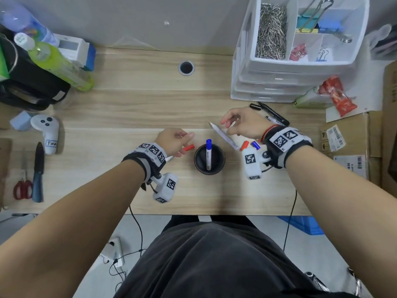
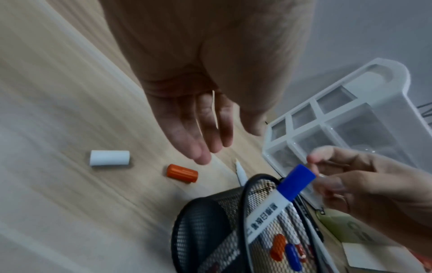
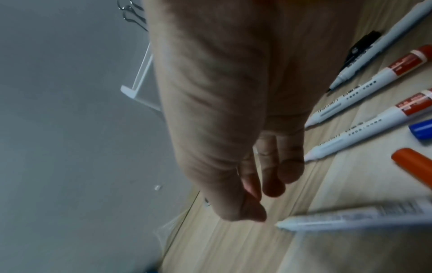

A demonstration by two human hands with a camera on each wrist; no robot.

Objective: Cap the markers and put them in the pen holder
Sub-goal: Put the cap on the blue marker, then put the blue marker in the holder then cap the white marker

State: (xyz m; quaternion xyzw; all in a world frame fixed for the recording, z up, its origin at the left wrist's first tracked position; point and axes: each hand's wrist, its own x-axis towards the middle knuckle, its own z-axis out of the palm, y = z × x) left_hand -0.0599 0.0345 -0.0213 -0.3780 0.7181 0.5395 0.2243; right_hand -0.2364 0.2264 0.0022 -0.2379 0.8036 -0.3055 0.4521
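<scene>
A black mesh pen holder (image 1: 221, 160) (image 2: 201, 221) stands near the desk's front edge, with one blue-capped marker (image 1: 208, 155) (image 2: 280, 195) upright in it. My left hand (image 1: 182, 143) (image 2: 205, 146) hovers just left of it with relaxed fingers, holding nothing. A loose orange cap (image 1: 189, 147) (image 2: 182, 173) and a white cap (image 2: 109, 158) lie below that hand. My right hand (image 1: 229, 123) (image 3: 264, 194) hovers empty over an uncapped white marker (image 1: 224, 135) (image 3: 350, 216) lying on the desk. More uncapped markers (image 3: 369, 125) and pens (image 1: 272, 114) lie under and behind the right wrist.
A clear drawer organiser (image 1: 279, 82) with clips stands at the back right. A green bottle (image 1: 60, 65), a white controller (image 1: 47, 130), a knife (image 1: 38, 173) and red scissors (image 1: 22, 189) are at the left. Cardboard boxes (image 1: 354, 136) sit at the right.
</scene>
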